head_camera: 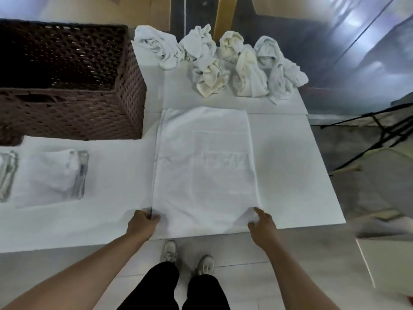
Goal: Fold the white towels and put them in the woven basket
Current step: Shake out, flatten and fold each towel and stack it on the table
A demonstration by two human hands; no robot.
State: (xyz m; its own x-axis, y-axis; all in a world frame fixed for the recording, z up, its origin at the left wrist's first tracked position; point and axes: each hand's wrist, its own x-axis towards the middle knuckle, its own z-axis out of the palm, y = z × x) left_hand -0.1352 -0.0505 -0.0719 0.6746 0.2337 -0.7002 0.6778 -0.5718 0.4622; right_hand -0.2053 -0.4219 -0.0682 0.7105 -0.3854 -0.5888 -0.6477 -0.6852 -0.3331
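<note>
A white towel (205,166) lies flat and long on the white table (290,175), folded lengthwise. My left hand (143,222) pinches its near left corner. My right hand (260,222) grips its near right corner, where the cloth bunches. A dark brown woven basket (125,101) stands at the far left of the table; its inside is dark. Several crumpled white and cream towels (225,63) lie in a heap at the far side. A folded white towel (55,175) rests at the left, in front of the basket.
Another folded towel edge (6,175) shows at the far left border. A black stand's legs (380,135) are on the floor to the right. My feet (187,258) stand at the table's near edge.
</note>
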